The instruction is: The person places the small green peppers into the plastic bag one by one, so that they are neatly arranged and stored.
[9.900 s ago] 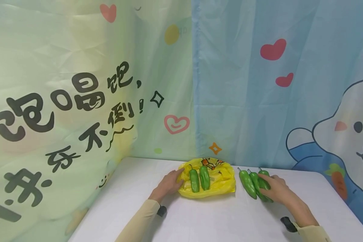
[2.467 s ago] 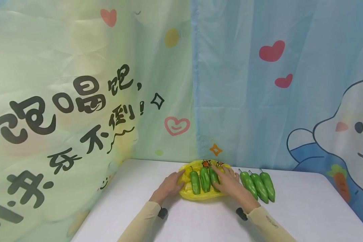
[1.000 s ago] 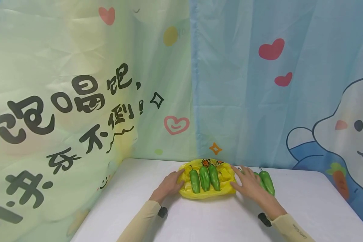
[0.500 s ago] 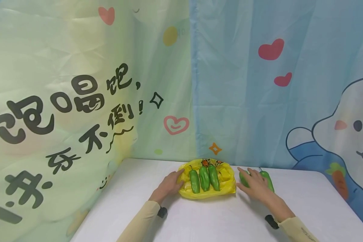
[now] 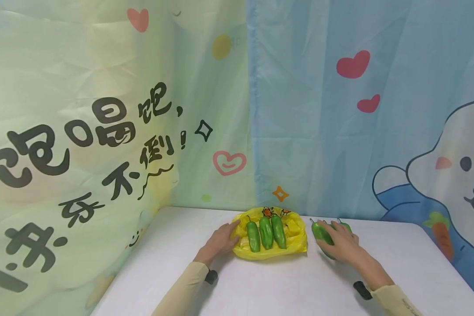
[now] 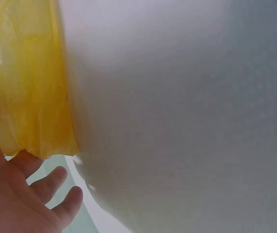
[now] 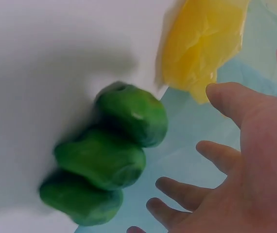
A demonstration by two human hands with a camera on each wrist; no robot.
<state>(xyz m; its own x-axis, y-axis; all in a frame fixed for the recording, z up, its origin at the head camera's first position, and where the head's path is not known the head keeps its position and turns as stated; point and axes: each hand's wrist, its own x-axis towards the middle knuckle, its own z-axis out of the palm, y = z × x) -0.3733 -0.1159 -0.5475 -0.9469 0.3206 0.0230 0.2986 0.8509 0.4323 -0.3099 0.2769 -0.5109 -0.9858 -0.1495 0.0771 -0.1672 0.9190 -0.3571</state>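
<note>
Yellow bag (image 5: 297, 239): thin plastic film, crinkled, glossy, bright highlights on the creases. Green peppers (image 5: 266, 233): smooth skin, waxy sheen; can't tell real or plastic. Tabletop (image 5: 268, 287): even, smooth, matt. Backdrop (image 5: 292, 109): thin printed cloth by the look, soft folds, faint sheen, fine creases at left. Sleeves (image 5: 181, 287): soft cloth, matt. Wrist pieces (image 5: 362, 290): look like plastic, finish too small to tell.

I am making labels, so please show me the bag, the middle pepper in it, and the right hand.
Bag (image 5: 269, 254), head view: its front edge.
Middle pepper (image 5: 266, 233), head view: halfway along its body.
Right hand (image 5: 342, 245), head view: its back.
</note>
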